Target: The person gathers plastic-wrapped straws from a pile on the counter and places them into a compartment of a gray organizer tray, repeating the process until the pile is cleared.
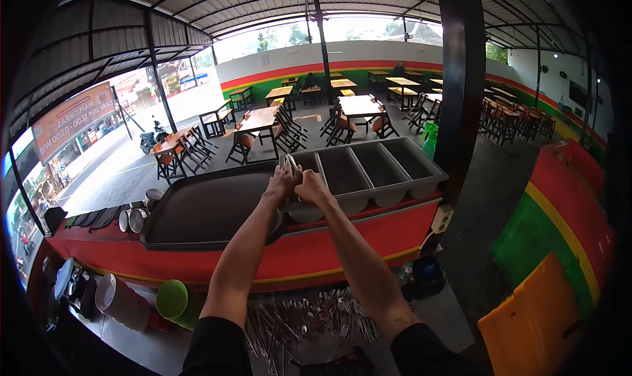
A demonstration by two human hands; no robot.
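Both my hands are together over the left compartment of a grey cutlery tray (385, 168), which has several long compartments side by side. My left hand (282, 182) is closed around some metal cutlery (291, 161) whose ends stick up above the fingers. Against it, my right hand (312, 186) is closed too, its fingers wrapped at the same bundle. The lower part of the cutlery is hidden by the hands. Just left of them lies a large dark tray (210, 201) on the red counter. Below my forearms, loose spoons and forks (316, 320) are spread on a lower surface.
Metal cups (136, 219) stand at the dark tray's left. A green spray bottle (430, 139) is behind the cutlery tray, near a black post (461, 93). Stacked white bowls (122, 302) and green plates (178, 300) sit lower left. An orange chair (536, 320) is lower right.
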